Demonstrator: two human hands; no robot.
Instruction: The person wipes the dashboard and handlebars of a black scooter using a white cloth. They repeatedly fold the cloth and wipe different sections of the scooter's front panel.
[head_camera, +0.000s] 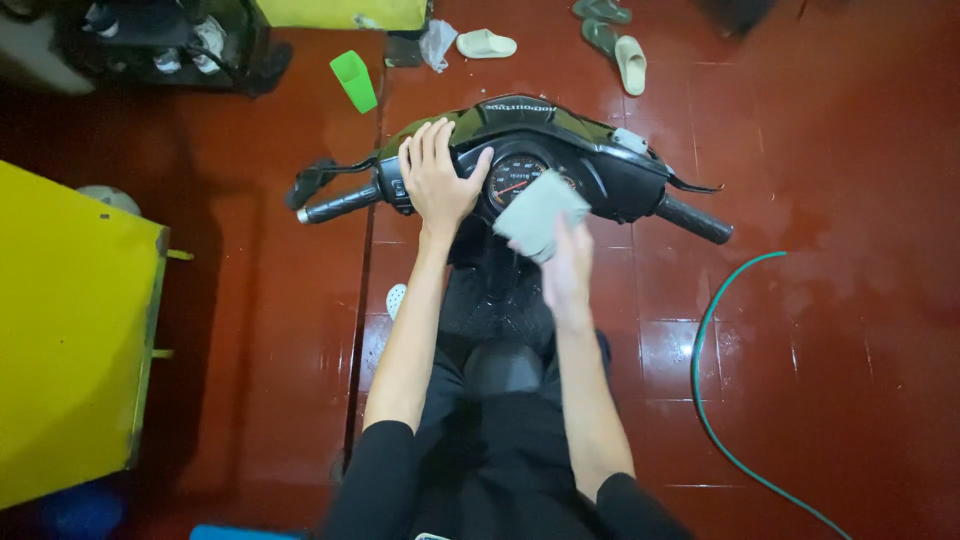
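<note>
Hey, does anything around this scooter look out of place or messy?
The slip-on sandals are scattered: one cream sandal lies alone by a crumpled clear plastic bag, apart from the others. A green plastic cup sits tilted on the red tiled floor, and a green hose trails loose.

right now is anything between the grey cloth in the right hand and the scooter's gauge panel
Nothing visible. The right hand holds the grey cloth directly against the gauge panel, covering its right part. The left hand rests flat on the handlebar cover beside the panel, left of the cloth, not in its way.
</note>
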